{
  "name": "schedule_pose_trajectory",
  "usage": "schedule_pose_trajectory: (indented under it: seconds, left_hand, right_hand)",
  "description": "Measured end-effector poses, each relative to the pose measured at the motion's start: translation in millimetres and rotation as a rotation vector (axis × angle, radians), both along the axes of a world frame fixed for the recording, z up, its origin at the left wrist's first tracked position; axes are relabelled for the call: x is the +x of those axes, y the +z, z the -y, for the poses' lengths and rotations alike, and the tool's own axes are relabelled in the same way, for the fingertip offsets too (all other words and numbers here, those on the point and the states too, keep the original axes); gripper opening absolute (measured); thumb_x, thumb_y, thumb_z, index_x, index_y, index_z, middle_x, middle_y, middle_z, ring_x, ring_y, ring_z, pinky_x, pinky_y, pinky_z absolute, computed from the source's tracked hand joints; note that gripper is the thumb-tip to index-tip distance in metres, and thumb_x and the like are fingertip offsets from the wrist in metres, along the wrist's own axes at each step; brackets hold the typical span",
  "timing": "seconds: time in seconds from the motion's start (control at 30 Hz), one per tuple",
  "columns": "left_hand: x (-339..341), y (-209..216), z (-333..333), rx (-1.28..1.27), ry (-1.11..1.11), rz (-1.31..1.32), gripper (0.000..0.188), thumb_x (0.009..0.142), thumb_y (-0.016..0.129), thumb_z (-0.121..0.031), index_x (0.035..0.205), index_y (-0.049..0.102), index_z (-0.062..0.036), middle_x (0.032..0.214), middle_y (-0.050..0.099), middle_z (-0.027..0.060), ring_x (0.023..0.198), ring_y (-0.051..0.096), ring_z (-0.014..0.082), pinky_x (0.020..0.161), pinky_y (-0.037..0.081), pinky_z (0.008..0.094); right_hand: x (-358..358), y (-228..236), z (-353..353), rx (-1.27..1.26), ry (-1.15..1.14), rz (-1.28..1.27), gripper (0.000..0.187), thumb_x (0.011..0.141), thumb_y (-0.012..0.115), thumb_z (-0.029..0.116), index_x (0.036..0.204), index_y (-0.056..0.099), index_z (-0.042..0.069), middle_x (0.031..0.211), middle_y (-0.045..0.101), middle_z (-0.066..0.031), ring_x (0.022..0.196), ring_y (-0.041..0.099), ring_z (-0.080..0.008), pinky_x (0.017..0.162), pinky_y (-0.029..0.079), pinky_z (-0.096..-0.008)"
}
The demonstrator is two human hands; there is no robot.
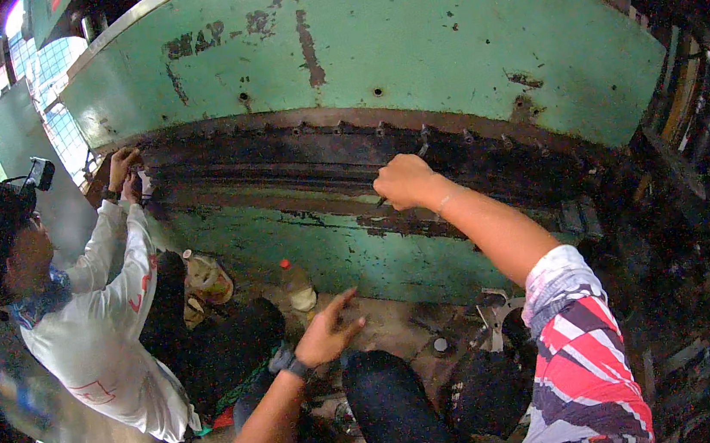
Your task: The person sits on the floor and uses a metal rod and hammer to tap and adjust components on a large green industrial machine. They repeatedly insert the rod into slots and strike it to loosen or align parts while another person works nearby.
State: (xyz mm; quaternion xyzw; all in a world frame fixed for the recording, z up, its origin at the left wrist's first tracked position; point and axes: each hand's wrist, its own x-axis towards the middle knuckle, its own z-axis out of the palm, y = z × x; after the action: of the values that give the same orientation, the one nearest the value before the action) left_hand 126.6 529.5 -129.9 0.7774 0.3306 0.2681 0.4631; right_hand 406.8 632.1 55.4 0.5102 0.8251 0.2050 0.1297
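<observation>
Right hand (410, 183) clenched round dark tool (382, 202), perhaps — jutting below; left hand (329, 337) spread.

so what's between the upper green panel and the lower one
In the head view, a long dark band with bolt-like studs along its upper part lies between the upper green panel and lower green panel. The right hand partly covers it.

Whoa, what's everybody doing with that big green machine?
Two people are at the big green machine. The one wearing the camera has a right hand closed around something thin and dark, by the machine's dark strip; I can't tell what it is. Their left hand is open and holds nothing. A person in a white shirt has both hands up at the strip's left end. A red-capped bottle stands on the floor.
</observation>
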Motion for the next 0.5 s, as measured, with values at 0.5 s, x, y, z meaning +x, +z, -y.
schedule_pose_trajectory:
  seconds: [0.5]
  left_hand:
    - [23,14,-9,0.296,-0.174,-0.608,0.045,0.092,0.060,-0.026,0.135,0.056,-0.0123,0.121,0.067,0.0173,0.108,0.064,0.0369,0.098,0.047,0.0510]
  right_hand:
    - [17,-41,12,-0.063,0.115,0.101,0.013,0.081,0.068,0.021,0.077,0.069,0.008,0.074,0.071,-0.0150,0.070,0.070,-0.0366,0.061,0.055,-0.0469]
